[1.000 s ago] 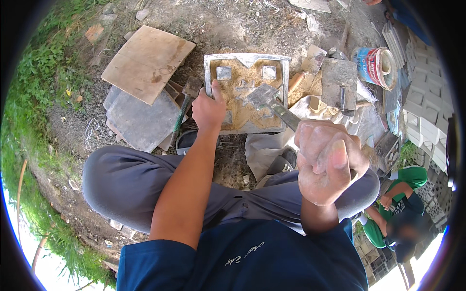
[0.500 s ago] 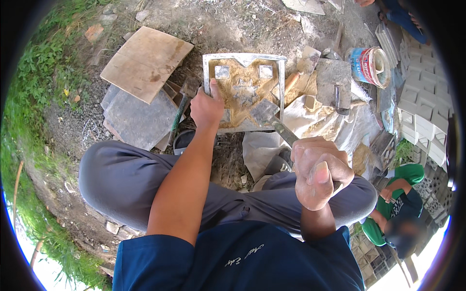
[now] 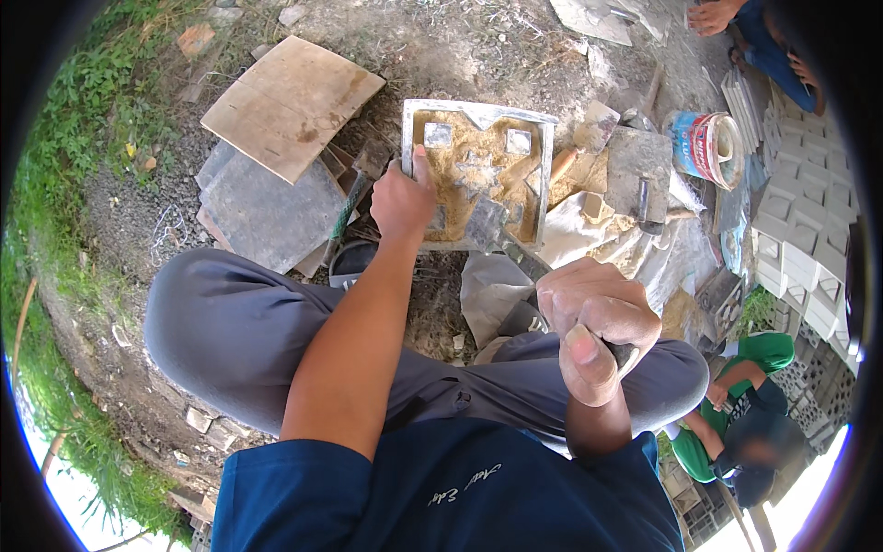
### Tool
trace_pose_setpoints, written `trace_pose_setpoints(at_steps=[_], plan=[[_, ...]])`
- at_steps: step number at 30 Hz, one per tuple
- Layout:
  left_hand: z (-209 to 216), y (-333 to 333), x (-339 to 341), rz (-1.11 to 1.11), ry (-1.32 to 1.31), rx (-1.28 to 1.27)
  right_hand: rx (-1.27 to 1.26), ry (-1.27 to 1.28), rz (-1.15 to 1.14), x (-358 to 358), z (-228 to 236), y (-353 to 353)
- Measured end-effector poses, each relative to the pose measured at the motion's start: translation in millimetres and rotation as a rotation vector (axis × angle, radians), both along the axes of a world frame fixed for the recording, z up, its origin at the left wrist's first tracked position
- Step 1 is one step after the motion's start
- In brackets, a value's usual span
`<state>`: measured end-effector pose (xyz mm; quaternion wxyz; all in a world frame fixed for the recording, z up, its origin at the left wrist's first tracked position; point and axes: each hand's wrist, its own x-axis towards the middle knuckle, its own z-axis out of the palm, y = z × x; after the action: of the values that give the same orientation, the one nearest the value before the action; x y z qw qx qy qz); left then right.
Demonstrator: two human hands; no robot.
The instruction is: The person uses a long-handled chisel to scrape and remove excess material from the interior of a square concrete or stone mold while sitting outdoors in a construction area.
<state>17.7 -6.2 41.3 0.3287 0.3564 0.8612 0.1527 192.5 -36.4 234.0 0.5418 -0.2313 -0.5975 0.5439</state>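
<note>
A shallow, squarish mould (image 3: 549,170) with a pale, mix-smeared rim lies on the bare ground (image 3: 441,55), its far edge dipping in a V-shaped notch. Inside is a sandy mix (image 3: 457,187), tan, grainy and unevenly spread. Flat grey square blocks show through it near the corners, among them a far-left block (image 3: 438,135) and a far-right block (image 3: 518,141); between them stands a grey raised centrepiece (image 3: 478,170).

The left hand (image 3: 403,201) is clamped on the mould's left edge, thumb laid over the rim; its other fingers are mostly hidden. The right hand (image 3: 598,322) is closed in a fist around the handle of a trowel (image 3: 486,224), nearer the body than the mould and off its near right corner. The trowel's flat, smeared metal blade lies over the near edge of the mould, between the two hands; whether it presses into the mix I cannot tell.

Beyond the mould's right edge, more tan material lies on a crumpled white sheet (image 3: 572,230), just beside a flat grey plate (image 3: 635,161) with a bar handle. Farther right sits a round blue, white and red bucket (image 3: 699,147), its contents unclear. Off the left edge are a green-handled hammer (image 3: 346,212), smooth grey slabs (image 3: 267,207) and a stained wooden board (image 3: 290,106).
</note>
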Motion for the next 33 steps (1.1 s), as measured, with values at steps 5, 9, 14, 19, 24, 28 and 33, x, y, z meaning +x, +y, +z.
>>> trace_pose_setpoints(at_steps=[5, 9, 14, 19, 24, 28, 33], plan=[[-3, 0, -1, -0.014, 0.014, -0.004, -0.017, -0.035, 0.112, 2, 4, 13], [-3, 1, 0, -0.003, 0.016, -0.013, -0.024, -0.052, -0.009, -13, 8, 17], [-3, 0, -1, 0.0, 0.004, -0.008, -0.078, -0.049, -0.028, -7, 8, 20], [-8, -2, -3, 0.001, 0.021, 0.06, -0.153, 0.017, -0.014, -8, 0, 20], [-6, -3, -2, 0.006, 0.007, 0.031, -0.15, 0.039, -0.091, -16, -2, 16], [-8, -2, 1, 0.005, 0.026, 0.042, -0.209, 0.061, -0.126, -13, -6, 16], [-6, 3, -2, 0.011, 0.008, 0.041, -0.251, 0.116, -0.204, -20, -9, 13]])
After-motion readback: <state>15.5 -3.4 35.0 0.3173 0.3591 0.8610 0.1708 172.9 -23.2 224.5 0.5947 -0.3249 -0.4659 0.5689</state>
